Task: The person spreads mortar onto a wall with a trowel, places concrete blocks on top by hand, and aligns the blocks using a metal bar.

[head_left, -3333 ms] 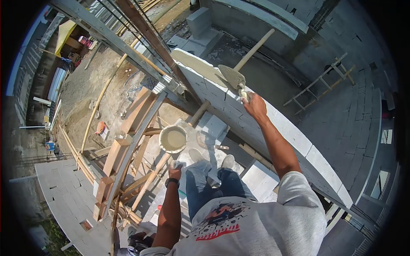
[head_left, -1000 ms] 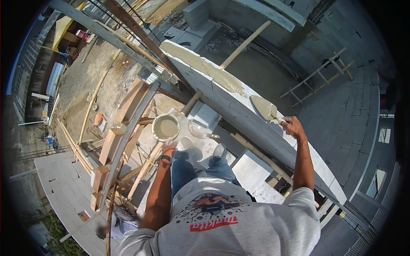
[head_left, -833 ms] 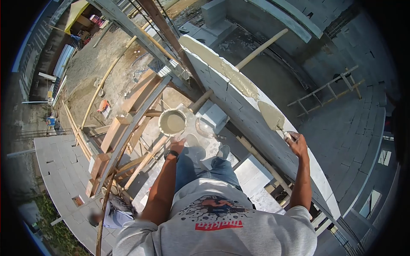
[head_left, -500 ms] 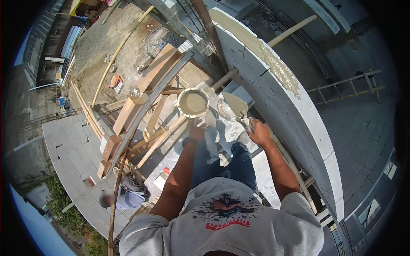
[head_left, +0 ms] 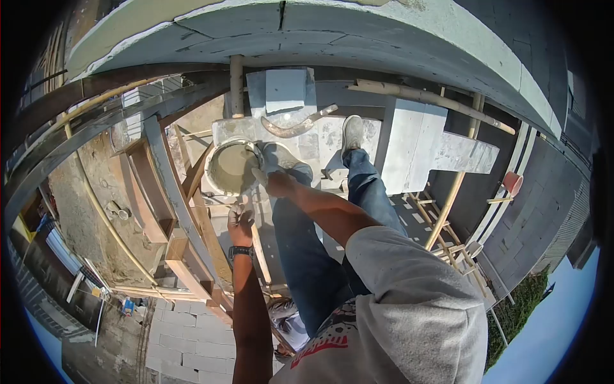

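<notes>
A round bucket point(head_left: 210, 174) with a pale, smeared rim holds grey wet mortar point(head_left: 231, 168). My right hand point(head_left: 279, 184) is closed at the bucket's right edge. It grips a trowel point(head_left: 259, 176), of which only a small pale part shows. My left hand point(head_left: 240, 221), with a dark watch at the wrist, is just below the bucket's near side. Its fingers are curled, and I cannot make out what they hold. Beyond the bucket, a curved, mortar-stained piece point(head_left: 299, 123) lies on pale blocks point(head_left: 329, 136).
A curved-looking block wall point(head_left: 332, 40) runs across the top. Large pale blocks point(head_left: 412, 144) stand right of my shoe point(head_left: 352, 132). Bamboo poles point(head_left: 446, 211), timber and a metal beam point(head_left: 171, 182) frame gaps with ground far below. Another person point(head_left: 292, 328) is partly visible below my left arm.
My view has turned towards the wall, which now spans the top. My right hand has brought the trowel from the wall side over to the bucket; the left stays near the bucket.
</notes>
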`<state>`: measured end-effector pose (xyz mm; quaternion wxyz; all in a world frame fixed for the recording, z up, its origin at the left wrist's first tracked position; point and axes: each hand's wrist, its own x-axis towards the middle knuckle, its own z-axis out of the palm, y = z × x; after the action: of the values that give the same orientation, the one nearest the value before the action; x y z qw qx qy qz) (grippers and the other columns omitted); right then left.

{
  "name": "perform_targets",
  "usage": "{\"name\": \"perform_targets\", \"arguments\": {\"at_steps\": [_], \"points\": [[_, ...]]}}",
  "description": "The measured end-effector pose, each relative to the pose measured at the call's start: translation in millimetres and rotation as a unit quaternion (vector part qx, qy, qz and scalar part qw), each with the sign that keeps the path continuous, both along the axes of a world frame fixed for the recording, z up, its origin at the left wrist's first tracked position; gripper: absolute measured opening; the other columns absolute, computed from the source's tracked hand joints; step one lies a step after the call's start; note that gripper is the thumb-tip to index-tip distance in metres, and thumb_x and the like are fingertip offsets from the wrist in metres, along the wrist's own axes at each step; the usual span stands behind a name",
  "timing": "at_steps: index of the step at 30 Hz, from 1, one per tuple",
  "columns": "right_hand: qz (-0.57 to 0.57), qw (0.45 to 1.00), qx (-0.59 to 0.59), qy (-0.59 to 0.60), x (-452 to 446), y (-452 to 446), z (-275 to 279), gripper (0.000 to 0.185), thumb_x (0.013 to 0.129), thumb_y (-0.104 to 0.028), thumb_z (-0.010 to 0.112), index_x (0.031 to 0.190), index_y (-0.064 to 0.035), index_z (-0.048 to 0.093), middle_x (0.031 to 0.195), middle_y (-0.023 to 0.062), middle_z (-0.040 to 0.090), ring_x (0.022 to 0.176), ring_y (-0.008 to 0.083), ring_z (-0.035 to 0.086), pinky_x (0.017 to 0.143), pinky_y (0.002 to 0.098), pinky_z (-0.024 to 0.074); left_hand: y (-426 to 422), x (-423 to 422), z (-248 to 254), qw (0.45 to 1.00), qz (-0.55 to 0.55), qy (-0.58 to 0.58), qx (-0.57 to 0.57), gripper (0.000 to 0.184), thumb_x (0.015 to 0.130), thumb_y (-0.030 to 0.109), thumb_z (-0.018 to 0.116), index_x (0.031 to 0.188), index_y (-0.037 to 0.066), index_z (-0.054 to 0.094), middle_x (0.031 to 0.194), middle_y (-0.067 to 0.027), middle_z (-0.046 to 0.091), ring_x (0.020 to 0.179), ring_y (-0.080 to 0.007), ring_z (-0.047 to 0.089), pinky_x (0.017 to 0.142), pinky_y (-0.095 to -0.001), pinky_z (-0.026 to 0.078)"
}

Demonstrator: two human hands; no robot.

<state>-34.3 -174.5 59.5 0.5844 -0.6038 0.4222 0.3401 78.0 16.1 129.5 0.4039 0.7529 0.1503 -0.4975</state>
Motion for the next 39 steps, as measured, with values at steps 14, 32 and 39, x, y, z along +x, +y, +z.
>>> {"name": "perform_targets", "arguments": {"at_steps": [14,32,39], "points": [[-0.49,0.83,-0.181,0.197,-441,-58,-45,0.034,0.087,-0.031,0.067,0.105,-0.0015,0.07,0.102,0.0235,0.07,0.1,0.0373,0.067,0.089,0.0434,0.0518,-274,-182,-52,0.795,-0.587,0.071,-0.134,0.066,0.088,-0.005,0.06,0.149,0.01,0.038,0.124,-0.0142,0.062,0.088,-0.0146,0.064,0.071,-0.0267,0.052],[-0.999,0.049,0.019,-0.012,-638,181,-336,0.073,0.091,-0.07,0.054,0.136,-0.0123,0.053,0.125,0.0069,0.061,0.111,0.0258,0.06,0.097,0.044,0.0479,-495,-523,-426,0.905,-0.348,0.237,-0.067,0.075,0.086,0.053,0.07,0.141,0.007,0.049,0.14,-0.0119,0.054,0.129,-0.0309,0.051,0.11,-0.0495,0.04],[-0.97,0.182,0.156,0.054,-662,175,-277,0.074,0.092,-0.07,0.052,0.134,-0.0094,0.057,0.115,0.0091,0.065,0.104,0.0224,0.063,0.087,0.0379,0.0519,-498,-538,-320,0.855,-0.516,0.058,-0.005,0.088,0.077,0.059,0.071,0.142,0.004,0.048,0.138,-0.0146,0.054,0.126,-0.0314,0.051,0.103,-0.0522,0.04]]}}
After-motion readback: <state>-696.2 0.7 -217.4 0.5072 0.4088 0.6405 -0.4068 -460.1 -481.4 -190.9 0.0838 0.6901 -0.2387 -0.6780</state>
